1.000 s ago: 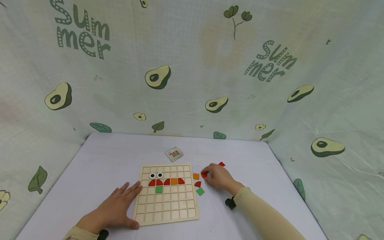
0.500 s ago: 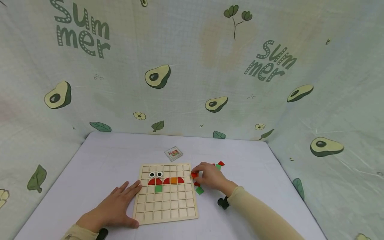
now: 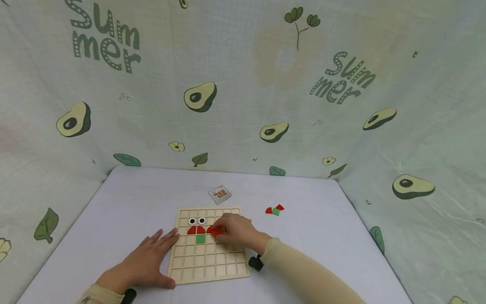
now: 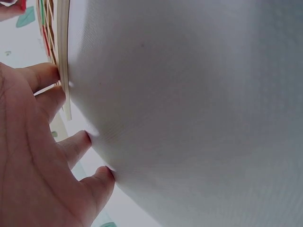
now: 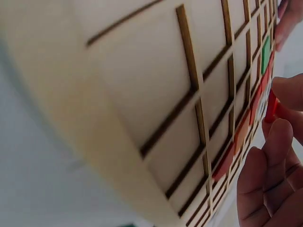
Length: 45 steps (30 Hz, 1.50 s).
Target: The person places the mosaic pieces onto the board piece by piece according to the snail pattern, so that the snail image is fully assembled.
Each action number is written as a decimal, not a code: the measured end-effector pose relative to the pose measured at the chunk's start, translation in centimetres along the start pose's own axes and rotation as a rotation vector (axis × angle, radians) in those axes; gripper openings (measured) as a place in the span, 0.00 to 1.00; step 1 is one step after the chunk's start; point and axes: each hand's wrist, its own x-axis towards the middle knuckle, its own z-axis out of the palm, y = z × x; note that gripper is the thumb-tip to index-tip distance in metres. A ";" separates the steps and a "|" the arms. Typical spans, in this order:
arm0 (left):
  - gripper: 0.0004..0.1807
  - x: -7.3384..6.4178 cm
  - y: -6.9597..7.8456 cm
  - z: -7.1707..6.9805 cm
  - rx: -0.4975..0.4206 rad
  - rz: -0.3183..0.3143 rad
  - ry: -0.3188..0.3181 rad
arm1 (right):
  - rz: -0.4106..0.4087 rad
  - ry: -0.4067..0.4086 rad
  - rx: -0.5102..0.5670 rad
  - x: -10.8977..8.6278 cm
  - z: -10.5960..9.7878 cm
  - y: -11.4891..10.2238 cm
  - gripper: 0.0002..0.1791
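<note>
My right hand (image 3: 237, 230) is over the wooden grid board (image 3: 210, 270), pinching a red piece (image 5: 271, 108) between thumb and fingers; its full outline is hidden. Flat on the table at the board's left edge lies my left hand (image 3: 146, 261), fingers spread, fingertips touching the edge (image 4: 62, 56). Two eye pieces (image 3: 197, 221) sit in the grid, with red quarter-round pieces (image 3: 192, 230) in the row below and a green square (image 3: 200, 239) beneath those. The right wrist view also shows an orange square (image 5: 241, 130) beside a red piece (image 5: 223, 163) on the board.
A small picture card (image 3: 219, 194) lies behind the board. To the right rear are a loose green square (image 3: 276, 211) and two red pieces (image 3: 268, 210). An orange corner (image 3: 250, 221) peeks out behind my right hand. A patterned cloth (image 3: 235, 84) hangs behind the table.
My right hand has carried the red piece leftward from the loose pieces right of the board to above the grid. My left hand has stayed in place.
</note>
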 end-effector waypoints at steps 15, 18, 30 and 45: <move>0.70 0.0 0.1 -0.1 -0.011 0.002 -0.001 | -0.031 0.001 -0.133 0.3 1.9 -0.8 0.14; 0.70 0.1 0.0 -0.1 -0.007 0.015 0.004 | -0.034 0.009 -0.136 0.3 1.8 -0.8 0.14; 0.69 -0.1 0.0 0.1 -0.001 -0.001 -0.001 | -0.020 0.024 -0.095 0.0 1.4 -1.0 0.14; 0.70 0.4 0.2 0.2 0.008 -0.016 0.003 | 0.212 0.131 -0.012 -7.3 -4.1 7.0 0.18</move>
